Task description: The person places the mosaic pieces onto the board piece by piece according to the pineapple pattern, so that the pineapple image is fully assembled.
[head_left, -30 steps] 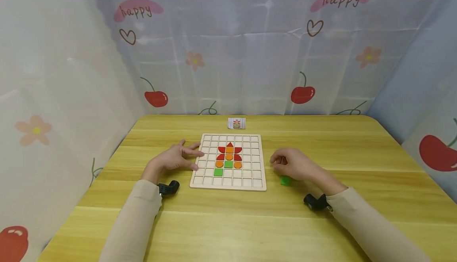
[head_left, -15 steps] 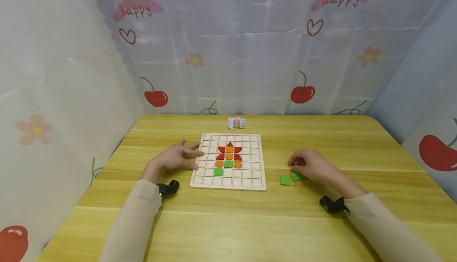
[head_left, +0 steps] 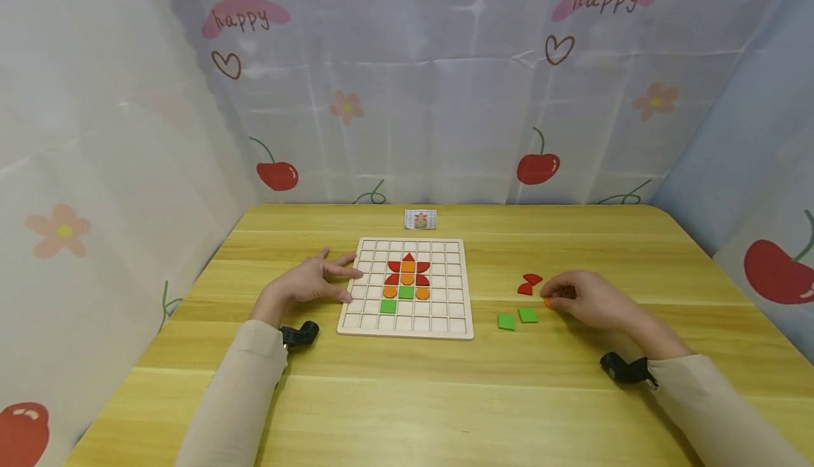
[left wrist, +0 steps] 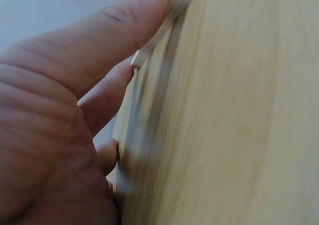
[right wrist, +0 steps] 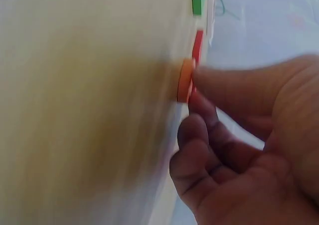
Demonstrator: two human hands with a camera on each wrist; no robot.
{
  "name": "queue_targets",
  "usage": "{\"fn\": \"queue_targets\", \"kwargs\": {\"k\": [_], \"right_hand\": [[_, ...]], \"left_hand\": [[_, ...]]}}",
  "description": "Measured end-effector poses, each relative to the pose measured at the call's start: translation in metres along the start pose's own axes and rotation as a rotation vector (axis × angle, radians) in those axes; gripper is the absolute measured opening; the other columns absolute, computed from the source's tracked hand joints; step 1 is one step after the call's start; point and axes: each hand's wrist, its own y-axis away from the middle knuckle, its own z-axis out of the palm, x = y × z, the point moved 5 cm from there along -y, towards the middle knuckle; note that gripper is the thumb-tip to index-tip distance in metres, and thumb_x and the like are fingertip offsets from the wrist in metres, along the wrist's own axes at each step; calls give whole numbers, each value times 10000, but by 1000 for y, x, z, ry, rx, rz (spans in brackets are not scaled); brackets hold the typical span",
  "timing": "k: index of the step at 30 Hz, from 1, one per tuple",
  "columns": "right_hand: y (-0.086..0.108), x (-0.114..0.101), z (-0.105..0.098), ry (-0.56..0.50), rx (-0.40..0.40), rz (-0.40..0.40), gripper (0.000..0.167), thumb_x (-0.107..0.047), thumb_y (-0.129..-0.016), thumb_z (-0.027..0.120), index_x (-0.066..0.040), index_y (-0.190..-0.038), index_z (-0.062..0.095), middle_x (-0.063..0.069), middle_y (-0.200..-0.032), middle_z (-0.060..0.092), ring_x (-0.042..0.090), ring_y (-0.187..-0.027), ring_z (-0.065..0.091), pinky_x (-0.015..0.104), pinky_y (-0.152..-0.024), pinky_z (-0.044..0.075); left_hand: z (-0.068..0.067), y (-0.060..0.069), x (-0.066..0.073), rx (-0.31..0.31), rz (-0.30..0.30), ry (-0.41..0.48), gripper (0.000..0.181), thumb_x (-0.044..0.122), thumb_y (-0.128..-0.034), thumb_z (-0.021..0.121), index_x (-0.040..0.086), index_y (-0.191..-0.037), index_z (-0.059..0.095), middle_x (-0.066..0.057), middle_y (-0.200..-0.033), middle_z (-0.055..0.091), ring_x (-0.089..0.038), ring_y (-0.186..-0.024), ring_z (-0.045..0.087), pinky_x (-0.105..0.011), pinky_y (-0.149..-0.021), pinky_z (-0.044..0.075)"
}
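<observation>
My left hand [head_left: 307, 281] rests at the left edge of a pale wooden grid board [head_left: 350, 330], fingers spread, thumb and a finger touching its rim. In the left wrist view the left hand [left wrist: 75, 100] touches the board edge. On the board, red, orange and green pieces form a figure, with a green square [head_left: 388, 306] at its lower left. My right hand [head_left: 594, 299] is on the table to the right, fingers curled, thumb and finger pinching an orange disc [right wrist: 185, 80]. Two loose green squares [head_left: 527, 315] and two red pieces [head_left: 532, 279] lie just left of it.
A small printed card [head_left: 420, 219] with a coloured figure on a grid lies behind the board. The wooden table [head_left: 407, 403] stretches in front of both arms. A patterned curtain [head_left: 407, 99] hangs behind the table and along its sides.
My right hand has moved right across the table, uncovering the two green squares, then the two red pieces, and is now at the orange disc. The left hand and board stay in place.
</observation>
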Motion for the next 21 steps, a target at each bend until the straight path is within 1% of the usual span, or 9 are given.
{"fn": "queue_targets", "kwargs": {"k": [5,7,10,16,21], "right_hand": [[3,12,-5,-72,-39,-30,230,-127,-903,795,-75,-1123,754,-7,-1014,721,33,-848,585,216,-735,527],[4,16,-6,-107,-60,-30,275,-119,-892,804,-58,-1153,742,19,-1037,717,29,-861,588,210,-741,535],[5,21,-8,-141,-82,-7,313,-96,-885,802,-46,-1185,729,42,-1048,709,32,-873,589,203,-751,538],[7,30,-10,-156,-121,50,327,-126,-910,780,-52,-1224,723,31,-1036,689,61,-846,543,210,-716,488],[5,32,-8,-167,-134,50,335,-156,-918,781,-65,-1236,727,16,-982,660,62,-830,526,215,-691,467]], "left_hand": [[0,0,0,1,-7,-6,538,390,-821,862,334,-1334,709,136,-1686,301,-353,-1602,-168,-727,-1220,-75],[-1,0,1,1,-8,-10,536,392,-822,861,337,-1333,708,141,-1685,302,-354,-1602,-166,-727,-1220,-71],[-1,0,2,2,-7,-12,536,390,-822,861,335,-1333,709,140,-1684,306,-355,-1603,-164,-727,-1220,-73],[0,1,2,-2,-10,-9,535,387,-823,861,330,-1333,710,129,-1684,309,-359,-1603,-162,-725,-1221,-72],[0,1,1,0,-9,-9,538,386,-825,859,327,-1338,707,128,-1684,310,-355,-1604,-160,-723,-1222,-74]]}}
